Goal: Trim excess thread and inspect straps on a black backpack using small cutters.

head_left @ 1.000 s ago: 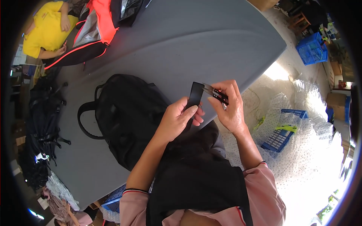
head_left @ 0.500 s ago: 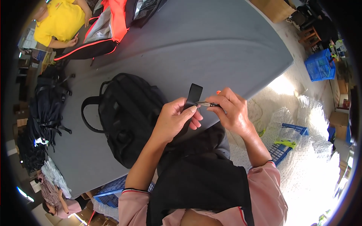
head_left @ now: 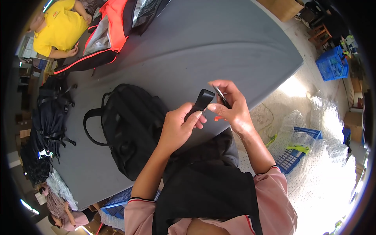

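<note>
A black backpack (head_left: 131, 123) lies on the grey-covered table (head_left: 203, 47) to the left of my hands, its webbing handle looping out leftward. My left hand (head_left: 175, 126) pinches a black webbing strap (head_left: 204, 98), whose folded end stands up above the fingers. Whether this strap joins the backpack is hidden. In my right hand (head_left: 238, 111) are small thread snips (head_left: 221, 95), their metal blades pointing up and away, apart from the strap. Something orange (head_left: 219, 118) hangs below the right fingers.
At the far left a person in yellow (head_left: 60, 29) stands by an orange-and-black bag (head_left: 111, 29). Black bags (head_left: 51, 117) are piled along the left edge. Bubble wrap (head_left: 325, 168) and a blue crate (head_left: 291, 158) lie at right; another blue crate (head_left: 332, 65) stands farther off.
The snips have come away from the strap and turned from pointing left to pointing up. My right hand has rotated upright. The strap's end has tipped slightly to the right.
</note>
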The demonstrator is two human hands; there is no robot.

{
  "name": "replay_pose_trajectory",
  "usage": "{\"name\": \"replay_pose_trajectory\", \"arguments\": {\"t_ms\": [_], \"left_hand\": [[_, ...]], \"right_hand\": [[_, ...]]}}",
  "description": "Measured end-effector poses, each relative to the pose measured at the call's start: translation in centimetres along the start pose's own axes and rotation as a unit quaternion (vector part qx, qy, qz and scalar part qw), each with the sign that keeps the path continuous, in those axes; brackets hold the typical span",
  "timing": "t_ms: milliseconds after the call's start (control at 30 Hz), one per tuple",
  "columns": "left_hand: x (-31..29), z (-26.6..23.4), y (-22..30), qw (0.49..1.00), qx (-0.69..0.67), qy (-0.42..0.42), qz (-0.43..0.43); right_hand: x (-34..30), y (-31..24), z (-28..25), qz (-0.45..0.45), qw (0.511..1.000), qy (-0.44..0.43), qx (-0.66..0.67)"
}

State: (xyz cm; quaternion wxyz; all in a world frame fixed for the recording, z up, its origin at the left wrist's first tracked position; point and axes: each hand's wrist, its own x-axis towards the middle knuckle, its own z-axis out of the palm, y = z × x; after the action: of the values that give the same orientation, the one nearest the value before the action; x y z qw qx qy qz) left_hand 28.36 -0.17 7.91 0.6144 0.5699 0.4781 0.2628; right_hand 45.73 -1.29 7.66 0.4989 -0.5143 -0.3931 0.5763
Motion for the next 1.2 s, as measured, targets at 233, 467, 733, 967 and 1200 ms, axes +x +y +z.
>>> {"name": "replay_pose_trajectory", "arguments": {"t_ms": [233,467,733,967,1200], "left_hand": [[-0.6,-1.3,-0.3,0.957,-0.288,0.039,-0.009],[-1.9,-2.2,-1.3,0.938,-0.346,0.032,-0.006],[-1.6,-1.8,-1.5,0.958,-0.280,0.061,0.019],[-2.0,-1.4,-1.4,0.983,-0.017,0.118,0.143],[-2.0,-0.8,-2.1,0.971,0.058,0.124,0.195]], "right_hand": [[-0.3,3.2,2.7,-0.449,0.834,0.026,-0.319],[-0.8,4.4,3.7,-0.483,0.766,0.005,-0.424],[-2.4,3.4,4.0,-0.315,0.900,-0.073,-0.291],[-1.6,2.7,3.6,-0.108,0.978,0.006,-0.180],[-1.1,2.2,3.6,0.084,0.995,-0.016,0.044]]}}
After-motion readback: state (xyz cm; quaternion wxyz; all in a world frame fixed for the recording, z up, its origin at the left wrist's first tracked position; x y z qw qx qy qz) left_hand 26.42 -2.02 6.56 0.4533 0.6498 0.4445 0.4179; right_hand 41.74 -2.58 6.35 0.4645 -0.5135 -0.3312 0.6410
